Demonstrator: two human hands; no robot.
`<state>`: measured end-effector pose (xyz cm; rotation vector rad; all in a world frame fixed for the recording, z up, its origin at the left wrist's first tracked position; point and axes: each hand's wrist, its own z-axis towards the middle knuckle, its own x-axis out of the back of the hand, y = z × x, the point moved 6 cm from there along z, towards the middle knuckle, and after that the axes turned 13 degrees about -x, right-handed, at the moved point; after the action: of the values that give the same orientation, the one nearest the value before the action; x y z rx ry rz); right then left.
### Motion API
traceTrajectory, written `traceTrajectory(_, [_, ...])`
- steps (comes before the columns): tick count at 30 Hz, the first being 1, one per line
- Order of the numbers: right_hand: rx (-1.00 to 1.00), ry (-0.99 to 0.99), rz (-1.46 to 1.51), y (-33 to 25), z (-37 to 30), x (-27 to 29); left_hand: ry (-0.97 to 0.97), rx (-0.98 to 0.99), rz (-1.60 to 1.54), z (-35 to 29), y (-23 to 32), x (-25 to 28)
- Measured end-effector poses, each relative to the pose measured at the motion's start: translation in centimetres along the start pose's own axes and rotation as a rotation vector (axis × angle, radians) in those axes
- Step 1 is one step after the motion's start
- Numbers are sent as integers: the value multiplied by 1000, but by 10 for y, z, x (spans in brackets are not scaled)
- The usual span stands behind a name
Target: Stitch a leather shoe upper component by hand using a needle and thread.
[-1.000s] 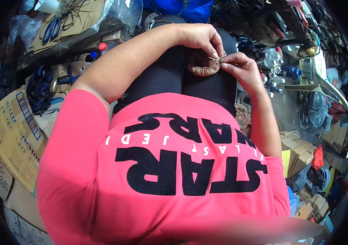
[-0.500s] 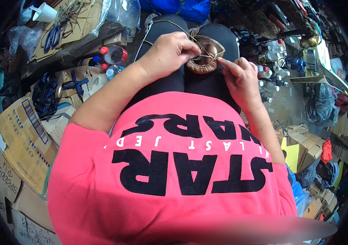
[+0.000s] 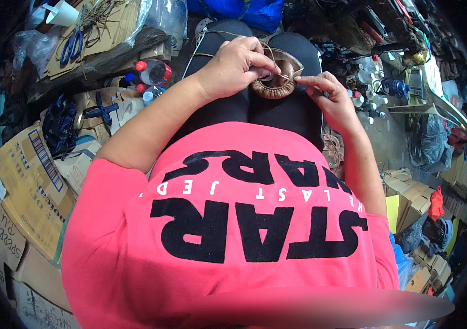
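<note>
On my lap, between my thighs, rests a brown leather moccasin shoe [image 3: 273,92] with a gathered, puckered front edge. My left hand [image 3: 234,68] is closed in a pinch over its left side, holding a thin tan cord [image 3: 206,55] that loops across my left thigh. At the shoe's right edge, my right hand [image 3: 335,98] has its index finger and thumb drawn together on the pale strand running across the opening. A needle, if there is one, is too small to make out. Dark trousers [image 3: 217,107] lie under the shoe.
Left are a board of cardboard sheets [image 3: 104,33], blue-handled scissors [image 3: 72,46], a white cup [image 3: 62,13] and a red-capped bottle [image 3: 154,72]. Several bottles [image 3: 373,101] stand right. A blue bag [image 3: 244,12] lies beyond my knees; cardboard boxes [image 3: 30,181] fill the lower left.
My left hand has shifted slightly right and down at the fingertips. The right forearm has swung outward, and that hand's fingers have come closer together at the shoe's right edge.
</note>
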<state>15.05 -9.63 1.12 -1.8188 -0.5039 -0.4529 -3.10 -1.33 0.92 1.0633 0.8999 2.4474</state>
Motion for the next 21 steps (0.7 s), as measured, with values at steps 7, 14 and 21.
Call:
traceTrajectory(7, [-39, -122, -1, 3, 14, 3, -37, -43, 187, 1, -4, -3])
traceTrajectory(14, [-45, -124, 43, 2, 15, 4, -51, -71, 242, 2, 1, -4])
traceTrajectory(21, [-110, -237, 185, 17, 23, 1, -126, -14, 53, 11, -15, -15])
